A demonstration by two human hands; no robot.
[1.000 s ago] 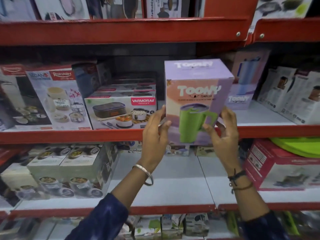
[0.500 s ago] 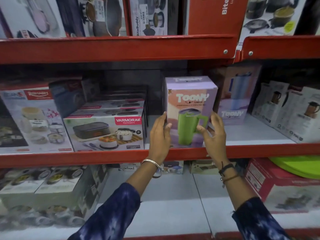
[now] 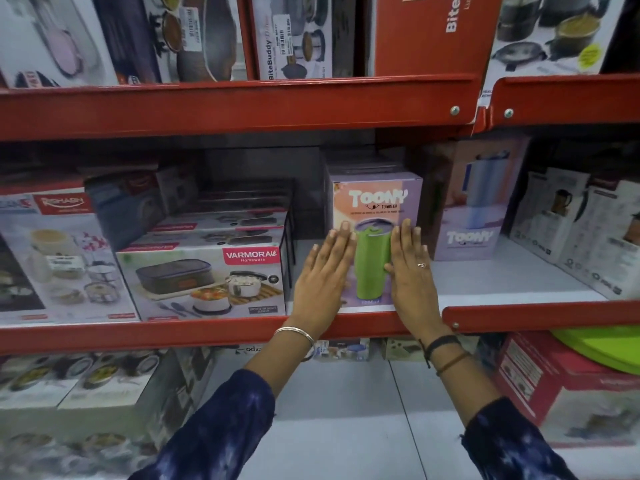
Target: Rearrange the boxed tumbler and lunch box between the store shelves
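The purple and peach boxed tumbler point(image 3: 376, 209), marked Toony with a green mug pictured, stands upright on the middle red shelf point(image 3: 207, 332). My left hand point(image 3: 325, 268) lies flat against the left part of its front face, fingers straight. My right hand point(image 3: 410, 268) presses flat on the right part of the same face. Neither hand grips the box. Left of it, a small gap away, sits the Varmora boxed lunch box point(image 3: 202, 278), with similar boxes stacked behind it.
A second Toony box point(image 3: 474, 209) stands to the right, with white jug boxes point(image 3: 581, 230) beyond. Cookware boxes fill the top shelf point(image 3: 242, 105). Below are lunch box cartons point(image 3: 86, 386) at left and a red carton point(image 3: 568, 389) at right, bare shelf between.
The tumbler box went from held in the air to standing on the middle shelf, pushed further back. Both hands let go of its sides and now lie flat on its front.
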